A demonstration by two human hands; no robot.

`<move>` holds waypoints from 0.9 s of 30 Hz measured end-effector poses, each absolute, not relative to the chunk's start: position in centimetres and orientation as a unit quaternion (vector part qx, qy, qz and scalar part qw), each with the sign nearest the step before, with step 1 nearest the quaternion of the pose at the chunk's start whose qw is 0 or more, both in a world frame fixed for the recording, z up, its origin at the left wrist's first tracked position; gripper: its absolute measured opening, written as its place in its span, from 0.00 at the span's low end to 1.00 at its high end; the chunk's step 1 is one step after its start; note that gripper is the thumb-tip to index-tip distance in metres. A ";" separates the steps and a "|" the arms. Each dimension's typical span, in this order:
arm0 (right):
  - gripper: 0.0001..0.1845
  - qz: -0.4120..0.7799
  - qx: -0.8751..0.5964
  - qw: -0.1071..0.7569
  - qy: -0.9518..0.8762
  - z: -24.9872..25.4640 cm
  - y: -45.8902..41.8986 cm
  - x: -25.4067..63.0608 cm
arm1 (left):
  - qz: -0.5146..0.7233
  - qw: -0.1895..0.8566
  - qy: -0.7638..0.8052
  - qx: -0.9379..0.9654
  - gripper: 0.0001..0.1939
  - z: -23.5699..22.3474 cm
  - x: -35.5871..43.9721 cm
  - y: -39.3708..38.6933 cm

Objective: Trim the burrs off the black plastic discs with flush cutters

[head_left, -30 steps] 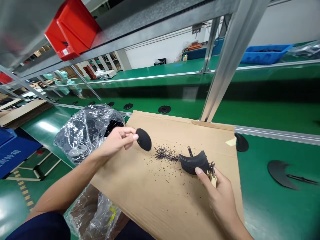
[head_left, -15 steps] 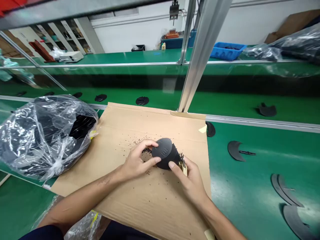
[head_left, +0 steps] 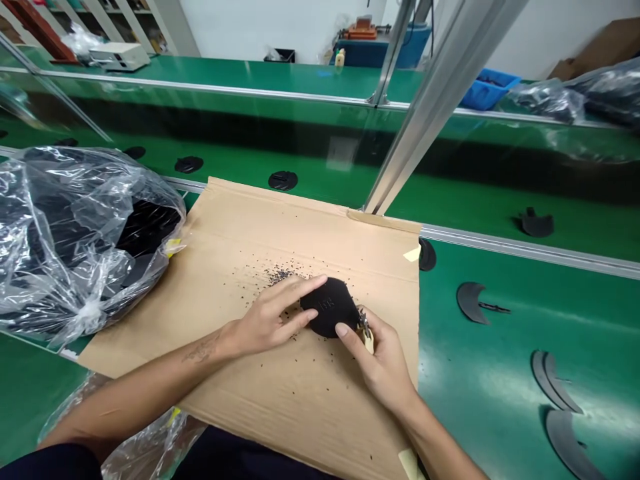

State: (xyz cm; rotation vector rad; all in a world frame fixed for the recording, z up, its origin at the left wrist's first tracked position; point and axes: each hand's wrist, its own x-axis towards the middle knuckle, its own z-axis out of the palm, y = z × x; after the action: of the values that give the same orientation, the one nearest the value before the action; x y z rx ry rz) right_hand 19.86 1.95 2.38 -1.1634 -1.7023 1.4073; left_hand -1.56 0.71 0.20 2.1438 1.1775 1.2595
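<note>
A flat, rounded black plastic piece (head_left: 327, 308) with a small embossed mark is held between my hands above the cardboard sheet (head_left: 240, 227). My left hand (head_left: 273, 313) holds its left side, with thumb and index finger on the upper face; fingers underneath are hidden. At the lower right, my right hand (head_left: 383, 357) presses the piece with its thumb. That same hand also grips small cutters (head_left: 367, 332) with pale yellow handles, partly covered by the palm. Tiny black scraps (head_left: 280, 273) lie scattered around the piece.
A clear plastic bag (head_left: 85, 247) of black parts bulges at the left. Curved black pieces (head_left: 471, 302) lie on the green table (head_left: 475, 380) at right. An aluminium post (head_left: 425, 113) rises behind the cardboard. Several black discs (head_left: 283, 180) rest on the green strip beyond.
The view has shifted, tilting lower. The black piece has turned and looks darker. My left index finger is straighter along its upper edge; my right hand keeps its hold on piece and cutters.
</note>
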 end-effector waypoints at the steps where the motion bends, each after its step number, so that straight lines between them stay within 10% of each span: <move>1: 0.15 0.531 -0.441 0.313 -0.653 2.4 2.0 19.8 | 0.451 0.200 0.423 0.760 0.30 0.2 -1.5 0.6; 27: 0.05 0.296 -0.369 0.440 -0.763 2.1 1.5 20.2 | 0.467 0.271 0.392 0.745 0.28 0.8 -0.9 -0.4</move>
State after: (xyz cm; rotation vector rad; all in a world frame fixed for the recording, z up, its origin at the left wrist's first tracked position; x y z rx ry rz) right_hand 20.18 1.52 2.10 -0.9160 -1.8957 0.7353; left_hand -0.94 -0.41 0.75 2.0056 1.0545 1.2590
